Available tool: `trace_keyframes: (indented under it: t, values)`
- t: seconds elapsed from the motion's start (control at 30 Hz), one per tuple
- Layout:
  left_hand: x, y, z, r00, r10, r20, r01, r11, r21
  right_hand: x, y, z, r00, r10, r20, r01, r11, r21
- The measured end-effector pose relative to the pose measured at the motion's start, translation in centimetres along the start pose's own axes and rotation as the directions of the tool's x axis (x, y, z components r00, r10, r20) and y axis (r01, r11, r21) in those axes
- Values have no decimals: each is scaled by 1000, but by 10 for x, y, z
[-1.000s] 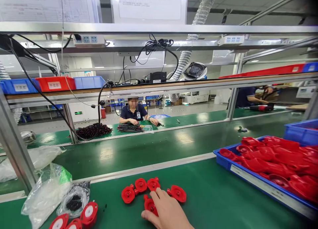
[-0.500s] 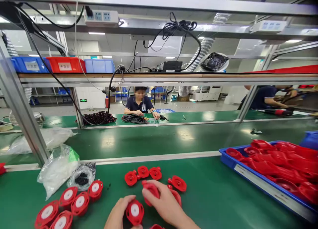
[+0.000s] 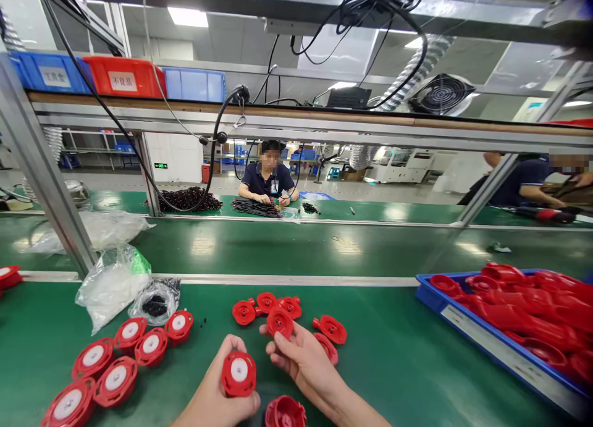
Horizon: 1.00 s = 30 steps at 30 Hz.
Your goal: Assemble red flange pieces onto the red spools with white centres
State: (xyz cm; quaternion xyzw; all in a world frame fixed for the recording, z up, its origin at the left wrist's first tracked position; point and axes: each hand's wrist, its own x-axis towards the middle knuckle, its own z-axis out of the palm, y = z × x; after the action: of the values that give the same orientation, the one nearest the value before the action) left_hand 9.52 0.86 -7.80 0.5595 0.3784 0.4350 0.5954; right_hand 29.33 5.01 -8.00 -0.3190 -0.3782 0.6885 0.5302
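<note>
My left hand (image 3: 221, 384) is closed around a red housing with a white disc (image 3: 239, 370), its white face turned up. Just right of it, my right hand (image 3: 308, 356) pinches a round red cover (image 3: 280, 322) between thumb and fingers, hollow side showing. Several similar red covers (image 3: 243, 312) lie behind my hands, and two more, one of them a red cover (image 3: 332, 329), rest to the right. Near the bottom edge stands an open red housing (image 3: 285, 411). On the left, several red housings with white discs (image 3: 115, 377) sit grouped on the green table (image 3: 380, 365).
A blue tray (image 3: 500, 346) heaped with red parts stands at the right. Clear plastic bags (image 3: 111, 285) and a bag of small black parts (image 3: 155, 304) lie at the left. A metal post (image 3: 50, 149) rises there. Across the bench sits a person (image 3: 266, 180).
My right hand has turned the red cover so its inside shows. The housing in my left hand has shifted slightly left and up. The camera view has tilted down.
</note>
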Motion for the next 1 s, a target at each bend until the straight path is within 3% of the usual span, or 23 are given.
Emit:
trace_keyframes:
  t: [0.2,0.37,0.63,0.8,1.0]
  values:
    - [7,1,-2,998,6,-65,0,995,97,3,8,-3,997,8,78,3,991,-137]
    - [10,-3,-1,994,-100,-45,98,994,-39,2,9,-2,995,49,83,-44,997,-59]
    - [6,-4,-4,988,-140,-63,132,984,-119,5,11,-7,978,194,77,-179,969,-168]
    - [8,-1,-3,988,-155,-5,154,983,-98,9,11,-10,980,192,50,-191,981,-30]
    - [6,9,-1,982,-188,34,190,979,-71,10,9,-11,987,142,70,-136,988,-78]
